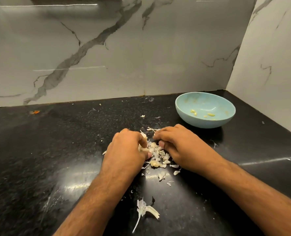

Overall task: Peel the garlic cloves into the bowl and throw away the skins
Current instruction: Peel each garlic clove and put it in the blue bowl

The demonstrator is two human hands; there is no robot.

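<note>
A big loose skin [145, 209] is lying on the black desk [56, 150], nearest of all. Past it, the left hand [126, 147] and right hand [178, 143] are curling their fingers around the skin pile [156, 154], probably gathering it for throwing away. Beyond the pile, the blue bowl [205, 123] is holding peeled cloves [194, 112].
</note>
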